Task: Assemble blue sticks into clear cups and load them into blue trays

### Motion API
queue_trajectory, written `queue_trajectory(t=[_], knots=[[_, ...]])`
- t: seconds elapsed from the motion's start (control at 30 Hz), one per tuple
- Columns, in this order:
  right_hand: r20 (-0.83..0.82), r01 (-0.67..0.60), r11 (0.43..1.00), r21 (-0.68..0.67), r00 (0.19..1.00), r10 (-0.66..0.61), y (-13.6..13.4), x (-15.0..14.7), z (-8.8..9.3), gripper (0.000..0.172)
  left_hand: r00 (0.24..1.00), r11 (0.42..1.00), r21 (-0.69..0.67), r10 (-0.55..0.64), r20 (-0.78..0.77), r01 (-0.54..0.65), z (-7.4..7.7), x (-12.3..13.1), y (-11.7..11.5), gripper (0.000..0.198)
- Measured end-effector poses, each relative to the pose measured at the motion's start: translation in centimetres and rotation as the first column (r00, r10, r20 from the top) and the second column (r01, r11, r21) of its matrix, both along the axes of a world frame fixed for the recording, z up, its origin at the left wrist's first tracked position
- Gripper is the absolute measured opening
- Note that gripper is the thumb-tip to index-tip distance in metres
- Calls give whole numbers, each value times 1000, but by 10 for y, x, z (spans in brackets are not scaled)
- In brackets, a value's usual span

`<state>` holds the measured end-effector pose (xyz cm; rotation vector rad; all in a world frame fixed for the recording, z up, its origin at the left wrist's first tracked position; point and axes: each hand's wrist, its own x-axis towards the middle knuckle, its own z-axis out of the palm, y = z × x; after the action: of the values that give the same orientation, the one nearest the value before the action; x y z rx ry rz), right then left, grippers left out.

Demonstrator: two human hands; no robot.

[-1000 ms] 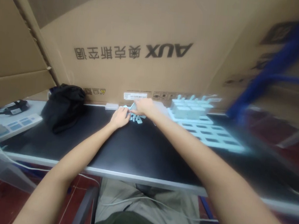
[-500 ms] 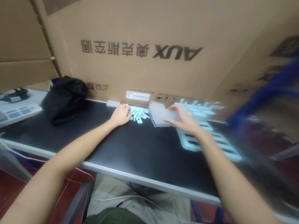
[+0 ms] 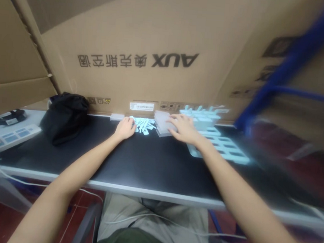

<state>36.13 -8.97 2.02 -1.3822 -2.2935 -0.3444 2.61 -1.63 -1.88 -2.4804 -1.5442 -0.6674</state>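
Eyeing the blue pile [image 3: 145, 125], I had left hand [image 3: 126, 128] nearer, curled at its left, right hand [image 3: 186, 129] half-spread at translucent stack [image 3: 160, 122] rightward, grips unclear.

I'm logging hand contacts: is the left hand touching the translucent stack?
Apart: the head view shows pale-blue pieces lying between the left hand and the translucent stack.

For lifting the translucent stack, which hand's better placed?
Likely the right hand: it's over the translucent stack's right side. The left hand is by the pale blue pieces, which lie between it and the stack.
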Motion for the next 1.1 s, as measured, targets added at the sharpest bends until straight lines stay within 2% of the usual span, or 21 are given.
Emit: queue_trajectory(t=[0.1,0.17,0.27,0.4,0.53,0.6,0.67,0.77,0.87,0.97,1.1], knots=[[-159,168,976,136,976,-146,3,14,7,53,1000,1000,-8,-10,-8,10,0,0,0,21],[-324,344,921,181,905,-274,8,32,7,55,1000,1000,-5,-12,-8,12,1,1,-1,21],[-479,520,849,97,772,-418,18,59,-4,61,1000,1000,6,-20,-7,20,2,1,-2,20],[-553,513,858,-20,710,-437,27,81,-21,74,998,998,21,-56,-18,56,2,2,-2,21],[-620,474,880,-14,687,-380,30,91,-25,72,996,996,28,-82,-35,83,2,1,-2,21],[-624,490,871,14,686,-375,30,97,-26,71,995,996,28,-87,-41,88,2,1,-2,21],[-625,516,856,-18,663,-413,29,104,-29,80,995,995,27,-92,-49,93,2,1,-1,21],[-572,458,864,-210,660,-488,28,111,-34,100,993,995,24,-99,-58,101,1,1,-1,21],[-478,450,827,-337,674,-563,26,110,-36,110,993,994,26,-102,-60,103,1,1,0,22],[-376,541,770,-338,673,-637,24,102,-34,107,993,994,28,-105,-60,107,2,1,-1,20],[-211,594,762,-257,735,-644,22,92,-32,91,992,993,30,-109,-60,111,2,1,-1,20]])
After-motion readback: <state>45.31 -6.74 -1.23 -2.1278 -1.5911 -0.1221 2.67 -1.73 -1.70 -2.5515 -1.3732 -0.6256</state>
